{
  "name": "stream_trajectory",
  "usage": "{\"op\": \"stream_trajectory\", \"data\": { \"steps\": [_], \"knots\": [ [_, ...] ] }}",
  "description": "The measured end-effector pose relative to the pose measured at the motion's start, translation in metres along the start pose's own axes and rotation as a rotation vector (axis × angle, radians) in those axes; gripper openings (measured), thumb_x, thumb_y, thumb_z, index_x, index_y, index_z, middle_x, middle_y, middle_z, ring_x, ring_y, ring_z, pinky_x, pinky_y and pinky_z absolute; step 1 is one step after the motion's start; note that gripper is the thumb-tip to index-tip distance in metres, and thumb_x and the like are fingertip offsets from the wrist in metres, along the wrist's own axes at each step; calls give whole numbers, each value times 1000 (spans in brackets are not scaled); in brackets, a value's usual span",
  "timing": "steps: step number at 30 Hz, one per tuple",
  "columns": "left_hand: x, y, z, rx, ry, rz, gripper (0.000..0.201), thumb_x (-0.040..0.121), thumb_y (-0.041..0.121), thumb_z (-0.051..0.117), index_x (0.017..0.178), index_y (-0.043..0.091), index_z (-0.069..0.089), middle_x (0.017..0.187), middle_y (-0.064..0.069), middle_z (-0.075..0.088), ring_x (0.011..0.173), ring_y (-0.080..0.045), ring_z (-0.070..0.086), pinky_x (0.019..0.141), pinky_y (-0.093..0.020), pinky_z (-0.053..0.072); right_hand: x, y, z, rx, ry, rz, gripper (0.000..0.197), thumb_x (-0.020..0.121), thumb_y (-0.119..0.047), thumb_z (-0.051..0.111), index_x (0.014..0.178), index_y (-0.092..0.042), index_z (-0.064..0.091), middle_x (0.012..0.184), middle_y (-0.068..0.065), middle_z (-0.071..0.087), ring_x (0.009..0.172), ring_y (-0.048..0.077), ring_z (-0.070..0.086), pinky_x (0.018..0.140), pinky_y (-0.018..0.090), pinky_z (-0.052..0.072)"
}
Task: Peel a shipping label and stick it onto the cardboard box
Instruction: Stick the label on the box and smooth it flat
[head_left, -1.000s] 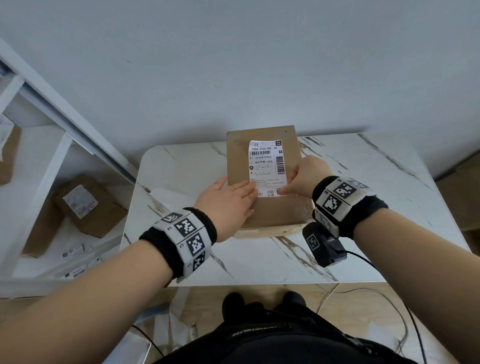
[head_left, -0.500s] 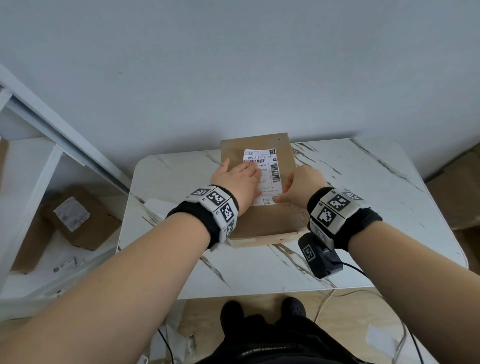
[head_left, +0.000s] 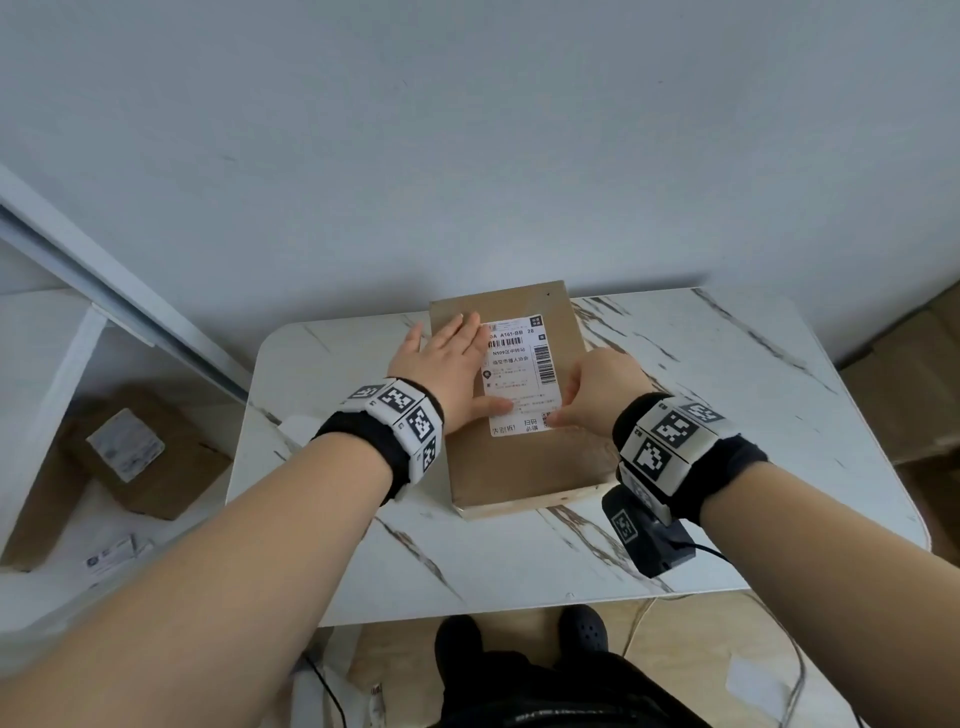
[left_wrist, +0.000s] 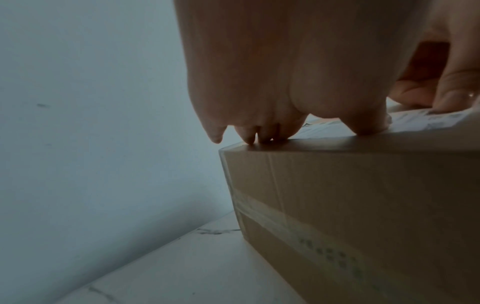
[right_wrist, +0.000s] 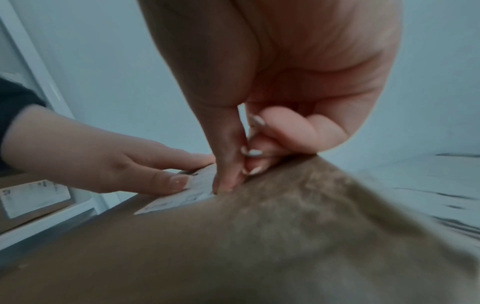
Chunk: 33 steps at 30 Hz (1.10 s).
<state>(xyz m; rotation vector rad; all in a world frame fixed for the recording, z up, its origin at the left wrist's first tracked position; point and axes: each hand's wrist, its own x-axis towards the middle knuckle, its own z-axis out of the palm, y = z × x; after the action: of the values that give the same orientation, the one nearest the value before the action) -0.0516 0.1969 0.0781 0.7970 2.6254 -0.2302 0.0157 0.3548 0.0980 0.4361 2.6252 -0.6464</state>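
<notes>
A brown cardboard box (head_left: 519, 467) lies on the marble table, with a white shipping label (head_left: 519, 374) flat on its top. My left hand (head_left: 447, 371) lies flat with straight fingers on the box top, covering the label's left edge; its fingertips reach the box's far left corner (left_wrist: 249, 142). My right hand (head_left: 576, 400) has curled fingers and rests on the box right of the label. Its thumb (right_wrist: 223, 183) presses the label's (right_wrist: 182, 197) lower right corner. The label's left strip is hidden under my left hand (right_wrist: 116, 160).
The marble table (head_left: 727, 415) ends at a grey wall just behind the box. A white shelf at the left holds another labelled box (head_left: 140, 457) and loose labels (head_left: 111, 553). More cardboard (head_left: 924, 374) stands at the right edge. A cable trails on the floor.
My left hand has slid away from me along the label's left side, from its lower edge to its top. My right hand has stayed at the lower right corner.
</notes>
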Motion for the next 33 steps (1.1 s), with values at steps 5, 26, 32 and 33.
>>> {"op": "stream_trajectory", "data": {
  "steps": [5, 26, 32, 33],
  "knots": [
    [-11, -5, 1, 13, -29, 7, 99, 79, 75, 33, 152, 20, -5, 162, 3, -10, 150, -13, -6, 122, -46, -2, -6, -17, -7, -168, -12, -59, 18, 79, -16, 72, 72, -16, 54, 78, -3, 62, 78, 17, 56, 66, 24, 48],
    [-5, 2, -11, 35, -118, -22, 106, 78, 75, 39, 152, 15, -6, 162, 1, -11, 150, -16, -5, 122, -49, 1, 31, -24, 4, -509, -108, -235, 108, 81, -59, 56, 151, -1, -2, 161, 14, -9, 150, 25, -4, 124, 40, 7],
    [-6, 2, -12, 11, -101, -26, 105, 77, 73, 44, 153, 17, -2, 162, 2, -8, 150, -16, -2, 121, -50, 2, 9, -11, 4, -559, -111, -311, 91, 87, -49, 52, 152, -4, 6, 162, 10, 2, 150, 22, 4, 122, 35, 7],
    [-6, 2, -12, 13, -98, -25, 105, 77, 73, 44, 153, 17, -2, 162, 2, -7, 150, -16, -2, 121, -50, 2, 7, -11, 4, -561, -115, -317, 90, 88, -49, 52, 152, -4, 7, 162, 10, 4, 150, 22, 5, 122, 34, 7]
  ]
}}
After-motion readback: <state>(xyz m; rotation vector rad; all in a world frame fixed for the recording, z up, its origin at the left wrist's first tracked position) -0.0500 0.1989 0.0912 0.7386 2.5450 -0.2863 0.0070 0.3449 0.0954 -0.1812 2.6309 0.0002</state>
